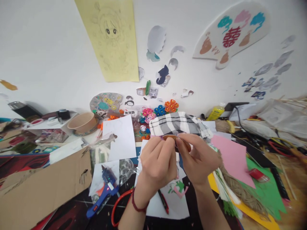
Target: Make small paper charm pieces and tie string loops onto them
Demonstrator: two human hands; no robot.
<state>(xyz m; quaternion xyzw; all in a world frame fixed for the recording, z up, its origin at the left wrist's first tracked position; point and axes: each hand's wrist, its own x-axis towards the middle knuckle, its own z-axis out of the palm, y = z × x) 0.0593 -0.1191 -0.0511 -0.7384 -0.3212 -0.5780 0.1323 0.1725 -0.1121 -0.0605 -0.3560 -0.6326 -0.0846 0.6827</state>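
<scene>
From where I stand, a brown piece [169, 136] sits up between both hands, above the table's clutter. The right hand [203, 156] pinches it between thumb and forefinger; the left hand's [158, 161] fingers curl against it, their tips hidden. Beneath lies paper [176, 212] with a pen [163, 202]; behind, checked cloth [172, 124]; leftward, a glue gun [105, 191].

Held piece [188, 147] brown; checked cloth [172, 124] black, grey and white; glue gun [106, 191] blue. Flower bunches [171, 105] orange, blue and pink; one sheet [231, 155] pink. Wall fan [233, 23] white, red characters [231, 36], teal, pink, blue and brown patches.
</scene>
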